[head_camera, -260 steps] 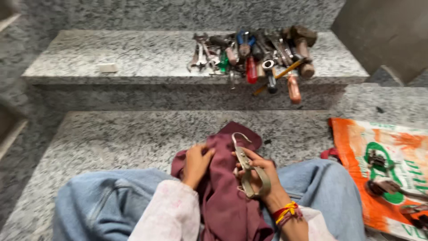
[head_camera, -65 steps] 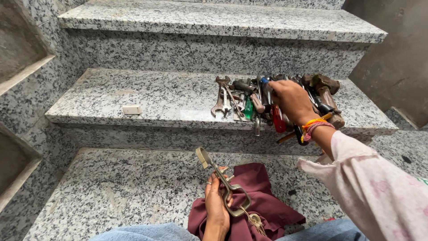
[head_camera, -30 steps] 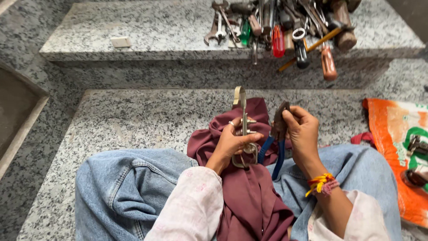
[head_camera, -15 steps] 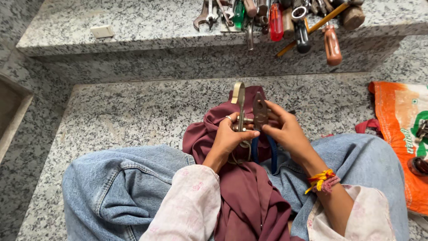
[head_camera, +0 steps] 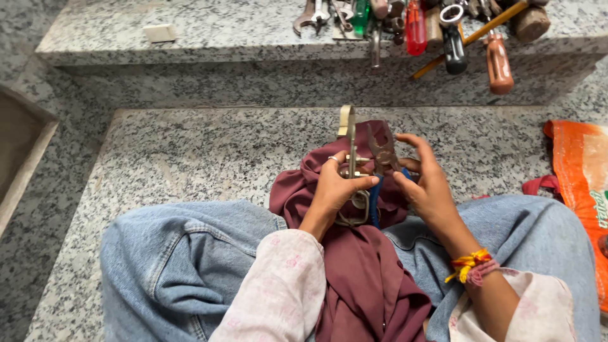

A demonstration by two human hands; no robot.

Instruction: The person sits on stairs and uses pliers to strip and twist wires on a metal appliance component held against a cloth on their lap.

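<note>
Pliers (head_camera: 382, 154), rusty-jawed with blue handles, sit clamped in right hand (head_camera: 427, 187); left hand (head_camera: 334, 190) grips metal hinge (head_camera: 349, 142).

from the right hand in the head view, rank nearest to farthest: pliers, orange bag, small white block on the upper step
1. pliers, held in the right hand
2. orange bag, on the right
3. small white block, far upper left
</note>
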